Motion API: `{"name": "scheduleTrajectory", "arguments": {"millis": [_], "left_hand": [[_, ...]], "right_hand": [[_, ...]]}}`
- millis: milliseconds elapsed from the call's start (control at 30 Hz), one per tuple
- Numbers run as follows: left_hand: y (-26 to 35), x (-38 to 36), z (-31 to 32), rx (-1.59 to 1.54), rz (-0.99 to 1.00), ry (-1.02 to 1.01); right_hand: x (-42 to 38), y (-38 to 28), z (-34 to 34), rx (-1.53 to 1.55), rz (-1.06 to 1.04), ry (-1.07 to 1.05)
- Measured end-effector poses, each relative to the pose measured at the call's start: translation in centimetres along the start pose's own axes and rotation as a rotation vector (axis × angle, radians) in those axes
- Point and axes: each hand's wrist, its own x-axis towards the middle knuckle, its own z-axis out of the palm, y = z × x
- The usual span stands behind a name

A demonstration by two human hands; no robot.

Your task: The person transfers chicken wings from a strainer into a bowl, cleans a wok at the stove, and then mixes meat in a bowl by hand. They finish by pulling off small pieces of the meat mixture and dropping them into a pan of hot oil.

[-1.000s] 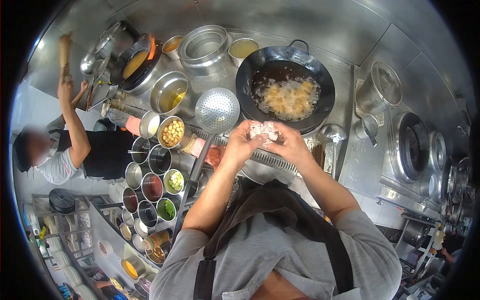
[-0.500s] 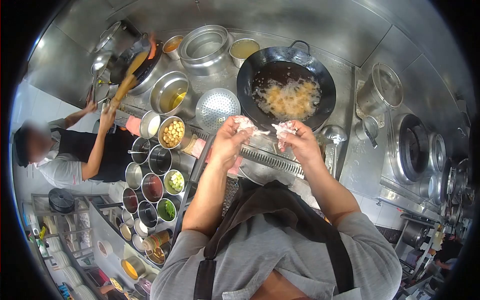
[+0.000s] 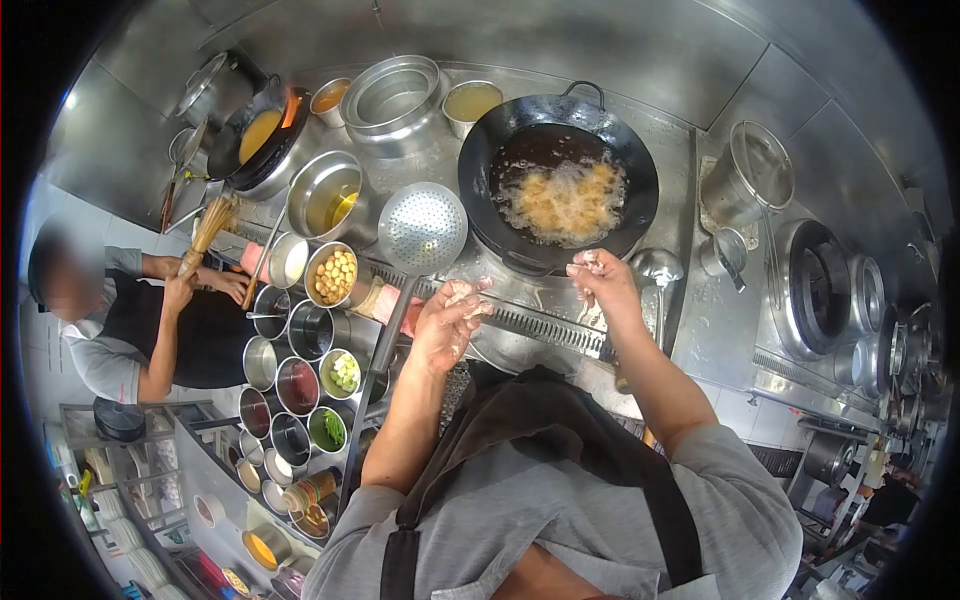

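Observation:
My left hand (image 3: 447, 326) is in front of the wok, below the perforated strainer (image 3: 423, 222), its fingers loosely bent and apart, smeared with pale, wet coating. Nearer the wok's front right rim, my right hand (image 3: 612, 288) has its fingers drawn together. Whitish coating covers their tips, and whatever they may hold is hidden. Beyond both hands stands the large black wok (image 3: 640, 160) of dark oil. Golden, coated pieces (image 3: 570, 198) bubble in it. A metal ladle (image 3: 657, 267) lies just right of my right hand.
At left, a co-worker (image 3: 120, 330) holds a bamboo brush (image 3: 212, 222) near another wok (image 3: 225, 160). Several metal containers of ingredients stand left of my left arm, including a pot of yellow liquid (image 3: 330, 208). A lidded pot (image 3: 735, 190) stands to the right.
Both hands have come back from the wok's front edge, the left one lower. The pale piece that trailed from the left fingers no longer shows. The co-worker's brush has left the other wok.

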Motion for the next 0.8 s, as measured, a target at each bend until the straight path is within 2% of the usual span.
{"name": "scheduleTrajectory", "arguments": {"millis": [33, 67, 100, 167, 233, 333, 367, 433, 500, 633, 700, 767, 800], "left_hand": [[0.1, -0.2, 0.0, -0.003, 0.002, 0.002], [0.2, -0.4, -0.1, 0.100, -0.006, 0.028], [0.4, -0.6, -0.1, 0.202, -0.012, 0.055], [0.9, -1.3, -0.3, 0.173, -0.004, 0.039], [0.9, -1.7, -0.6, 0.141, 0.004, 0.027], [1.0, -2.3, -1.0, 0.155, 0.030, 0.121], [1.1, -2.6, -1.0, 0.151, 0.040, 0.130], [1.1, -2.9, -1.0, 0.405, 0.021, 0.158], [0.5, -3.1, -1.6, 0.458, 0.105, 0.126], [0.0, -3.6, -2.4, 0.533, 0.128, 0.173], [-0.2, -4.0, -2.6, 0.474, 0.122, 0.197], [0.2, -4.5, -1.5, 0.431, 0.116, 0.218], [0.3, -4.6, -1.2, 0.391, 0.107, 0.236]], "right_hand": [[0.7, 0.1, -0.7, -0.147, 0.061, -0.002], [1.7, 0.5, -1.2, -0.341, 0.019, 0.034], [2.2, 0.2, -1.2, -0.345, 0.018, 0.028], [3.1, -0.3, -0.9, -0.842, -0.191, 0.128], [4.8, 0.2, -0.3, -0.876, -0.249, 0.091], [7.9, 1.6, 1.4, -0.933, -0.371, 0.017], [8.9, 2.0, 2.0, -1.045, -0.438, -0.005], [10.1, 1.8, 3.6, -1.154, -0.511, -0.037], [10.9, 1.2, 4.9, -1.276, -0.543, -0.099], [11.7, -0.7, 6.9, -1.146, -0.425, -0.120], [11.7, -1.2, 7.3, -0.830, -0.703, -0.012], [9.5, -2.5, 7.5, -0.785, -0.678, 0.022], [8.3, -2.4, 7.0, -0.680, -0.596, 0.001]]}}
